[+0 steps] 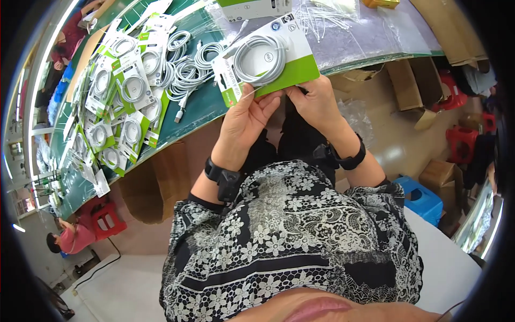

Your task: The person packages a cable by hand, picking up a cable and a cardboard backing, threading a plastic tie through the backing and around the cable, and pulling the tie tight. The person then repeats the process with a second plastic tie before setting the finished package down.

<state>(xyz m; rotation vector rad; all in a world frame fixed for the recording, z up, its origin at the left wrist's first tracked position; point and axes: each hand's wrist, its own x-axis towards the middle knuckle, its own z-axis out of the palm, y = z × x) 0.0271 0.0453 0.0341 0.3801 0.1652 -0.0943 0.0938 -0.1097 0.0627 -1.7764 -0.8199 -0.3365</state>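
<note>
A coiled grey-white cable (pixel 261 60) lies against a white and green packaging card (pixel 298 51), raised over the table's near edge. My left hand (pixel 248 115) grips the card's lower left part, thumb on its front. Fingers of my right hand (pixel 315 102) are pinched at the card's lower edge; part of them is hidden behind it. Left of the card, loose coiled cables (pixel 188 72) lie on the green tabletop, one with its plug (pixel 179 114) pointing toward me. Farther left spreads a pile of carded cables (pixel 131 88).
White cable ties (pixel 324 21) lie on the table's far right, beside a white and green box (pixel 255 9). Cardboard boxes (pixel 413 88), red stools (pixel 460 144) and a blue stool (pixel 419 199) stand on the right. A person in pink (pixel 78 236) is at the lower left.
</note>
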